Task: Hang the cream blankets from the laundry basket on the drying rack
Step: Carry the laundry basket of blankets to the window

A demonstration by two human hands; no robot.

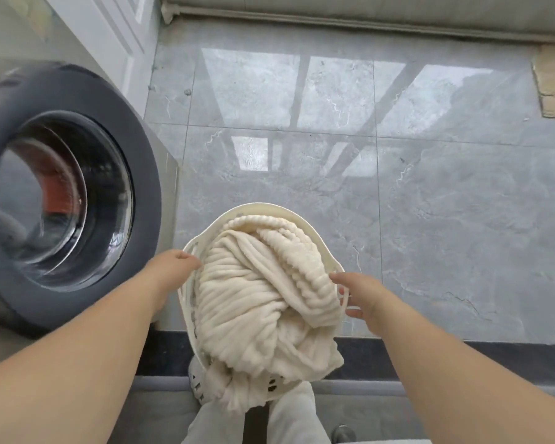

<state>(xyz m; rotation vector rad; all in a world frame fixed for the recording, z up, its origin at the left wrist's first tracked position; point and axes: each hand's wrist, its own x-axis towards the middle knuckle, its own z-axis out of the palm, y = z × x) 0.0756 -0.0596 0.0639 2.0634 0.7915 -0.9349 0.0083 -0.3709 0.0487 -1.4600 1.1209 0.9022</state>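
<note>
A white plastic laundry basket (263, 210) is held in front of me above the floor, heaped with ribbed cream blankets (260, 302) that spill over its near rim. My left hand (173, 267) is curled around the basket's left handle. My right hand (356, 296) grips the right handle, thumb on top and fingers under the rim. No drying rack is in view.
A washing machine with a dark round door (61, 193) stands close on the left. Glossy grey floor tiles (398, 187) stretch ahead to a wall base. A black threshold strip (430, 344) runs below the basket. My light trouser legs (289, 418) show underneath.
</note>
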